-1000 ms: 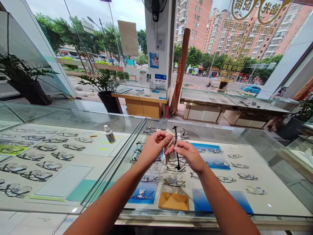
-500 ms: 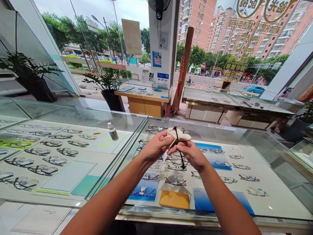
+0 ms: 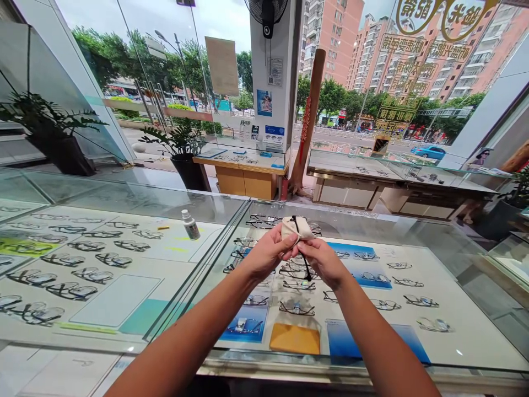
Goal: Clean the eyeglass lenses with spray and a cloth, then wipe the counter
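Note:
Both hands meet above the glass display case. My left hand (image 3: 273, 246) is closed, thumb and fingers pinching a pale cleaning cloth (image 3: 305, 227) wrapped over a pair of black eyeglasses (image 3: 307, 269). My right hand (image 3: 323, 256) is closed as well, gripping the glasses and cloth from the other side. One dark temple hangs down below the fingers, and another dark part of the frame shows at the top of the cloth. The lenses are mostly hidden by cloth and fingers.
A small white spray bottle (image 3: 190, 225) stands on the left glass counter (image 3: 124, 193). Under the glass lie rows of eyeglasses (image 3: 296, 309) and a tan-orange pouch (image 3: 295, 338). Beyond the counter are a potted plant (image 3: 188, 171), a wooden cabinet (image 3: 243, 182) and a leaning wooden post (image 3: 308, 116).
The cloth has been folded more closely over the glasses. My hands have shifted slightly, the right moving a little left, and the hanging temple has moved slightly up and left.

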Available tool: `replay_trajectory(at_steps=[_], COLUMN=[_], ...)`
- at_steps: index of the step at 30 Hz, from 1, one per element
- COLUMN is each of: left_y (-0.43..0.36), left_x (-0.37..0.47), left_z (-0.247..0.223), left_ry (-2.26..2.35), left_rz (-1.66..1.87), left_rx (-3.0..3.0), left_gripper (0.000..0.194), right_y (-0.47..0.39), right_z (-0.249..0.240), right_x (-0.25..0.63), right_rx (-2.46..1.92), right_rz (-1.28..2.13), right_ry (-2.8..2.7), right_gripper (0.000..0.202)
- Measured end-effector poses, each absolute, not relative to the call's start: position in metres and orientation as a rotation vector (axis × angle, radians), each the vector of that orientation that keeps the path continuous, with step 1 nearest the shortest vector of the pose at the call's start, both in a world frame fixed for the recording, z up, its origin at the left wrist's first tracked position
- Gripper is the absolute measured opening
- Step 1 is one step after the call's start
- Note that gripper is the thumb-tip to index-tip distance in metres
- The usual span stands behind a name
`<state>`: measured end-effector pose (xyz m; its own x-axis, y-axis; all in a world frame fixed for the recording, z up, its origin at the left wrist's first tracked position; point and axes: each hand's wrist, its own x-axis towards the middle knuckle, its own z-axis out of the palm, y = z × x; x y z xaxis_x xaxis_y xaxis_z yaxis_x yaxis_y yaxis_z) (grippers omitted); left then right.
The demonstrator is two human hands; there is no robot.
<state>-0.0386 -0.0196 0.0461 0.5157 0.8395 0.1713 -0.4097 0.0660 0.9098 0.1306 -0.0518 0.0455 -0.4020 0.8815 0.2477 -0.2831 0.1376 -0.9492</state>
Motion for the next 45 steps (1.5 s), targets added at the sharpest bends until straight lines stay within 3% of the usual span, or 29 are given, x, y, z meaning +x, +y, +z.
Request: replay_trajectory(at_steps=[13, 20, 29, 36, 45], left_y=[-0.018, -0.012, -0.009, -0.006, -0.006], left_x=[-0.031, -0.039, -0.032, -0.042, -0.033], left_z=[0.043, 0.048, 0.039, 0.045, 0.039], left_ry=[0.536, 0.36, 0.486, 0.307, 0.368], left_rz=[1.093, 1.062, 1.211, 1.022, 1.145], left_rx=[1.187, 1.125, 1.135, 1.207, 1.171], left_gripper=[0.056, 0.047, 0.053, 0.047, 0.051], right_y=[-0.045, -0.039, -0.047, -0.042, -0.043], right_z=[0.032, 0.031, 0.033, 0.031, 0.03], right_x=[0.125, 0.14, 0.125, 0.14, 0.133], right_rx=[-0.686, -0.785, -0.781, -0.784, -0.768], right_rz=[1.385, 1.303, 1.308, 1.27, 1.263], right_ry=[-1.54, -1.43, -1.471, -1.436, -1.495], right_gripper=[0.048, 0.041, 0.045, 0.04, 0.038])
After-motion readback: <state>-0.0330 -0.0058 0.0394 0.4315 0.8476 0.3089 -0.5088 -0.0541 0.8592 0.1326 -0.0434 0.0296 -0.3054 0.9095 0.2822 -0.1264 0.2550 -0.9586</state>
